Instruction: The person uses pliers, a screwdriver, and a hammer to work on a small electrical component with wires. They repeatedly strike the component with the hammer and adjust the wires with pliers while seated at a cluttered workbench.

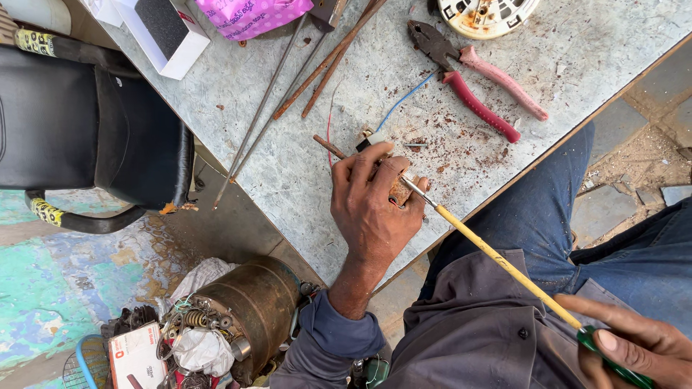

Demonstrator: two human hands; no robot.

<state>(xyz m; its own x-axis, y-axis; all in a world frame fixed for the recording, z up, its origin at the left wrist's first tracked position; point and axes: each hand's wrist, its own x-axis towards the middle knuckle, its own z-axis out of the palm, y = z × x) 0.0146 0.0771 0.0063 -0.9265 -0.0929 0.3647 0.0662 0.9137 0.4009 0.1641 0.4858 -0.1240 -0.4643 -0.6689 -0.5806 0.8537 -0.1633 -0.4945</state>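
Gripping small rusty part (398,191)

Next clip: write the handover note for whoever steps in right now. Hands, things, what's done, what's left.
Left hand: pressed down on a small rusty part at the table edge, fingers curled over it.
Right hand: grips the green handle of a long yellow screwdriver, its tip at the part.
Red and blue wires run from the part; pliers lie beyond, untouched.
Done: part pinned, tip placed, debris scattered around.
Left: the work at the tip; progress can't be told.
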